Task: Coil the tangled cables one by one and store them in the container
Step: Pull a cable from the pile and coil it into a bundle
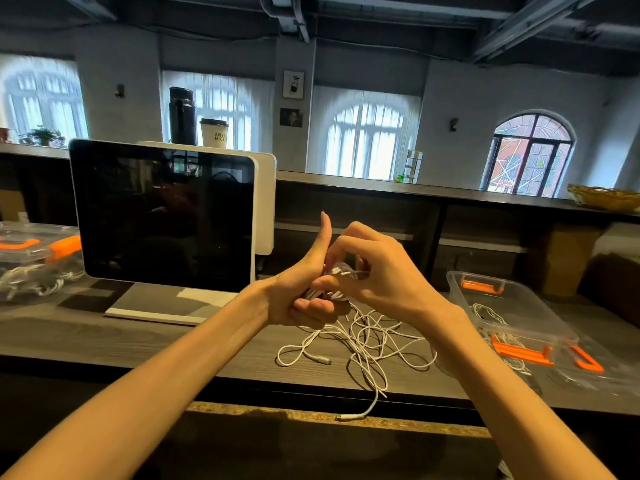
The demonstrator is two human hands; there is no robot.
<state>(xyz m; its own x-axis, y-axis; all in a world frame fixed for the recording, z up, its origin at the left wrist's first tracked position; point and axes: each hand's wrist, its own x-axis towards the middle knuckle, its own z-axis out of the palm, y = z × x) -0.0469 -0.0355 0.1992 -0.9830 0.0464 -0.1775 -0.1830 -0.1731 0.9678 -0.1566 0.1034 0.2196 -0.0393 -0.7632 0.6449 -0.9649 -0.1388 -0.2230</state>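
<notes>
- At six o'clock, one cable end [349, 416] hangs over the table [138, 337] edge; mind it doesn't snag as you pull slack.
- Just beyond, the tangle [363, 341] lies loose, feeding up into your hands.
- Your left hand [298, 292] grips the coil [337, 276], fingers curled round it, thumb up; keep it firm so loops stay even.
- Your right hand [377, 268] pinches the strand at the coil; wrap gently and let knots fall free.
- At three o'clock, the open container [512, 306] holds a white cable or two; its lid [588, 362] lies beside it.
- At nine o'clock, a closed box [31, 258] holds more cables.
</notes>
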